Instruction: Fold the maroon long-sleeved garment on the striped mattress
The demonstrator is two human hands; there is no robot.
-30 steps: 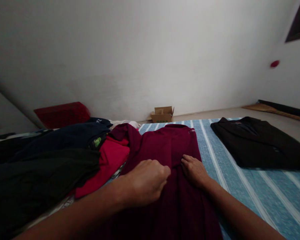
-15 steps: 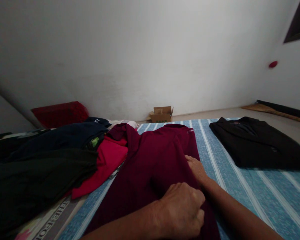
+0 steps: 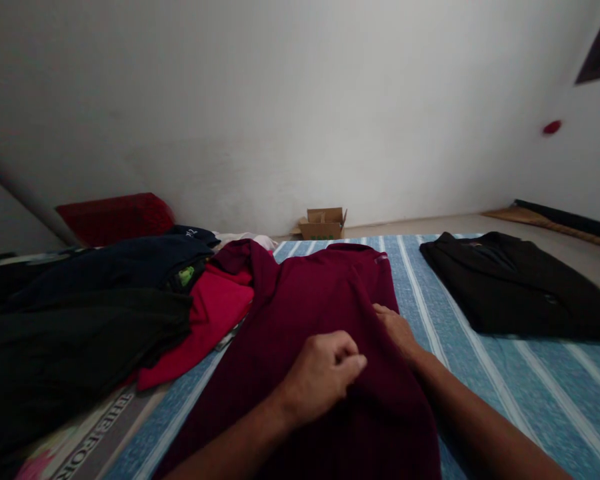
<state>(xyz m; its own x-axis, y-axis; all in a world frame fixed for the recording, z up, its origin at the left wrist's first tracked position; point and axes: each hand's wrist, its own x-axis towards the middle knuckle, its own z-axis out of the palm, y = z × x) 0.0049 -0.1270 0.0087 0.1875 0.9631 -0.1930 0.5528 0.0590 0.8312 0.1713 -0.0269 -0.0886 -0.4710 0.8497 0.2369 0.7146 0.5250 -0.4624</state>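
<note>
A maroon long-sleeved top [image 3: 330, 287] lies spread on the blue-and-white striped bed sheet [image 3: 410, 293], one sleeve folded over at its far left. Low over the middle of this top is my left hand [image 3: 325, 373], fingers curled in and thumb against them, with no cloth visibly drawn up into it. At the top's right side, my right hand [image 3: 395, 330] grips the fabric edge; a fold hides part of its fingers.
To the right lies a folded black garment [image 3: 510, 287]. On the left are a bright pink garment [image 3: 215, 320], a dark green one [image 3: 80, 333] and a navy one [image 3: 115, 270]. A cardboard box [image 3: 323, 225] and a red bundle [image 3: 115, 219] stand by the wall.
My left hand has moved left and away from me across the maroon top, and its grip on the cloth seems released. My right hand stays almost in place.
</note>
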